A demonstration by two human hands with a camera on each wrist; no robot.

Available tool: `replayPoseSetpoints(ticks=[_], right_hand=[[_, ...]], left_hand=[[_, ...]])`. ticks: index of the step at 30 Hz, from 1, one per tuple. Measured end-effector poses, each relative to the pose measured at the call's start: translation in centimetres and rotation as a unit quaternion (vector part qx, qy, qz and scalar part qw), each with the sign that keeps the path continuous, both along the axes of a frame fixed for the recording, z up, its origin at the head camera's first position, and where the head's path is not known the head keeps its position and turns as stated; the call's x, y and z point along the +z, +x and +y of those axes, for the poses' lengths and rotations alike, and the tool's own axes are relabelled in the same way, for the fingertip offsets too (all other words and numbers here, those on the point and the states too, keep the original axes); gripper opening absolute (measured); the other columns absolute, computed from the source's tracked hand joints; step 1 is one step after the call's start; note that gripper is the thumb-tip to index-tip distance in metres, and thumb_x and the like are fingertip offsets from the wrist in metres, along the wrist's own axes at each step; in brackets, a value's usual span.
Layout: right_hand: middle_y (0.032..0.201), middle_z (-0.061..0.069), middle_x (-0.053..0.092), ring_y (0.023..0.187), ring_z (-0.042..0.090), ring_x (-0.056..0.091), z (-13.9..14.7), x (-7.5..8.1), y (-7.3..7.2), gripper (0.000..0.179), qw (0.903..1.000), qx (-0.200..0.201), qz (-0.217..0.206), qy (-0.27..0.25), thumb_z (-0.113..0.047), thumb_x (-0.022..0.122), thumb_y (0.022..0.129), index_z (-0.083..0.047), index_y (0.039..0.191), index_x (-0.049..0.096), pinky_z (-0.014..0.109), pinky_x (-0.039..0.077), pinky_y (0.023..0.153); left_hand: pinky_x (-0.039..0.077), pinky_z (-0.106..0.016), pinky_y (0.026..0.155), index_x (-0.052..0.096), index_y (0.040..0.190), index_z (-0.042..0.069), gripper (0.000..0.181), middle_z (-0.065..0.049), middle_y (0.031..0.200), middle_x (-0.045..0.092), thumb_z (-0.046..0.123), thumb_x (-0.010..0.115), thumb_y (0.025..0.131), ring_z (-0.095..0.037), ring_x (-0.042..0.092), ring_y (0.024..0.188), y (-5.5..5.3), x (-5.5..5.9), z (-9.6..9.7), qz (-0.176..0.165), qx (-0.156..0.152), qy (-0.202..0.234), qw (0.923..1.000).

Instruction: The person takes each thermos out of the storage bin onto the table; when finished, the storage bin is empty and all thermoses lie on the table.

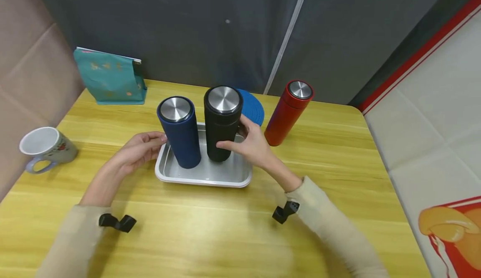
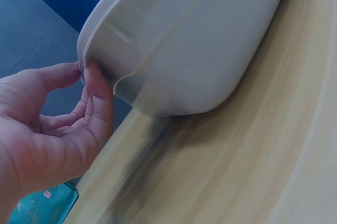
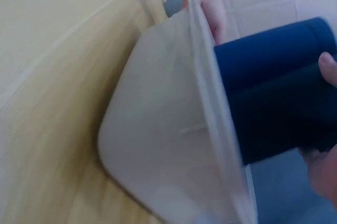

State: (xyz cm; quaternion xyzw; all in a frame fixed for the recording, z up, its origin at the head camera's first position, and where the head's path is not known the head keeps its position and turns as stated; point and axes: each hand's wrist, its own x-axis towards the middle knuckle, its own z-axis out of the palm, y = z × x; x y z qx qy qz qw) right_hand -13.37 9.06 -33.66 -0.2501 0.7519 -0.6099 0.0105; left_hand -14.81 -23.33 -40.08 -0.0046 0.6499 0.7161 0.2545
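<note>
A metal tray (image 1: 204,177) with a rolled rim holds two thermos bottles with silver lids. The blue thermos (image 1: 184,140) stands on its left side, the black thermos (image 1: 218,127) to the right. My left hand (image 1: 137,150) pinches the tray's left rim between thumb and fingers, as the left wrist view shows at the tray wall (image 2: 179,40). Around the lower half of the black thermos my right hand (image 1: 253,142) has its grip, thumb across the front and fingers partly hidden behind. In the right wrist view the black thermos (image 3: 284,113) rises out of the tray beside the blue one.
A red thermos (image 1: 287,113) stands to the right, a blue round mat (image 1: 252,107) behind the tray. At the far left are a white mug (image 1: 49,148) with a blue handle and a teal bag (image 1: 110,79). Grey panels close off the table's back edge.
</note>
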Motion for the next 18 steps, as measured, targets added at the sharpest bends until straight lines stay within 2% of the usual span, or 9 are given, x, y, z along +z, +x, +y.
replayPoseSetpoints(ticks=[6, 12, 18], right_hand=[[0.120, 0.010, 0.062, 0.107, 0.021, 0.060, 0.5, 2.6, 1.6, 0.062, 0.9987, -0.043, 0.023, -0.014, 0.001, 0.082, 0.074, 0.000, 0.130, 0.054, 0.037, 0.047, 0.096], [0.115, 0.010, 0.064, 0.096, 0.024, 0.063, 1.9, 5.1, 2.4, 0.056, 0.9958, -0.049, 0.063, -0.045, 0.007, 0.080, 0.075, 0.002, 0.126, 0.056, 0.042, 0.052, 0.088], [0.114, 0.009, 0.064, 0.096, 0.027, 0.063, 3.6, 6.4, 3.3, 0.054, 0.9926, -0.092, 0.052, -0.059, 0.005, 0.078, 0.077, 0.002, 0.125, 0.056, 0.040, 0.052, 0.087]], left_hand=[[0.054, -0.027, 0.078, 0.057, 0.112, 0.006, 0.015, -0.001, 0.105, 0.065, 0.015, 0.053, 0.101, -0.012, 0.063, 0.092, 0.2, 0.1, -0.5, 0.005, -0.013, 0.016, 0.9998], [0.054, -0.027, 0.077, 0.060, 0.108, 0.009, 0.012, 0.000, 0.103, 0.066, 0.012, 0.051, 0.102, -0.011, 0.063, 0.090, 0.6, 0.0, -0.8, 0.007, -0.017, 0.036, 0.9992], [0.054, -0.027, 0.080, 0.061, 0.109, 0.009, 0.013, 0.000, 0.105, 0.067, 0.011, 0.050, 0.102, -0.010, 0.064, 0.093, 0.8, 0.1, -1.0, 0.009, -0.018, 0.052, 0.9984]])
